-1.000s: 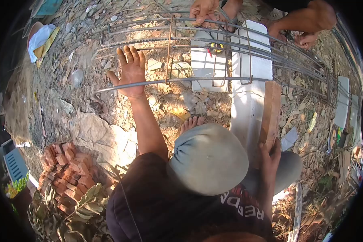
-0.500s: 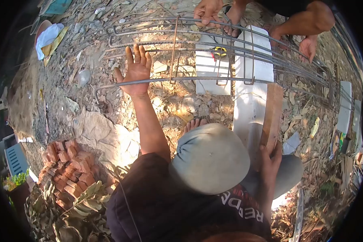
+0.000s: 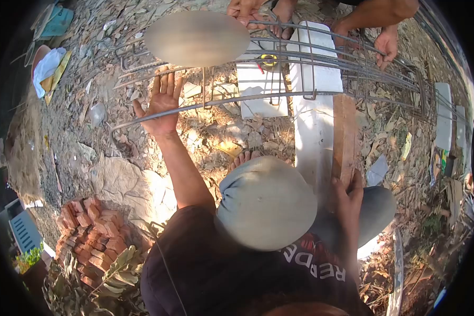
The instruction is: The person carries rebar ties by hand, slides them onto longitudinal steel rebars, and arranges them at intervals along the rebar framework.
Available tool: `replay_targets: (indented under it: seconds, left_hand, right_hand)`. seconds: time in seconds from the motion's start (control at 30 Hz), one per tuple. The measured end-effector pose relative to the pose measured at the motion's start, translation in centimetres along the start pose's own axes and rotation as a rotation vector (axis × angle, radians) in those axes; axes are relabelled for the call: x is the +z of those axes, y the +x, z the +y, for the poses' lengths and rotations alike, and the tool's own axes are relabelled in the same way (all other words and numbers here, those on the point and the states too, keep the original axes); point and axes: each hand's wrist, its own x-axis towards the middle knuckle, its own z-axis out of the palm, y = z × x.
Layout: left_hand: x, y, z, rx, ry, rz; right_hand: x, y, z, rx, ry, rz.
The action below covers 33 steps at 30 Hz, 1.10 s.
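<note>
My left hand is open, palm up and fingers stretched out, with the nearest long steel rebar crossing over its palm. This bar belongs to a long cage of rods joined by bent wire stirrups. My right hand is closed round the near end of a brown wooden board, beside my knee. The board's far end lies by the nearest rebar. Across the cage, another person's hand touches the far rod, and that person's other hand is near the rods farther right.
White slabs lie under the cage, with a yellow tape measure among the rods. A pile of broken bricks is at the lower left. Dry leaves and rubble cover the ground. A blurred patch hides part of the far rods.
The view has shifted, so most things appear farther left. The nearest rebar now crosses higher on my left palm. My right hand keeps its hold on the board.
</note>
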Motion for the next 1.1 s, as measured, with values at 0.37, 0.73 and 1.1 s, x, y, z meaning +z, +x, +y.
replay_targets:
  seconds: [0.37, 0.73, 1.1]
  left_hand:
    - [3.0, 0.8, -1.6, 0.139, 0.301, -0.189]
    - [6.8, -0.3, -1.5, -0.003, -0.095, -0.265]
    - [9.7, -1.0, -1.8, 0.003, -0.139, -0.198]
  right_hand:
    - [0.0, 0.2, 0.1, -0.175, -0.465, 0.059]
    - [0.9, -0.1, -0.3, -0.176, -0.542, 0.114]
    - [3.3, 4.0, 0.4, -0.306, -0.529, 0.2]
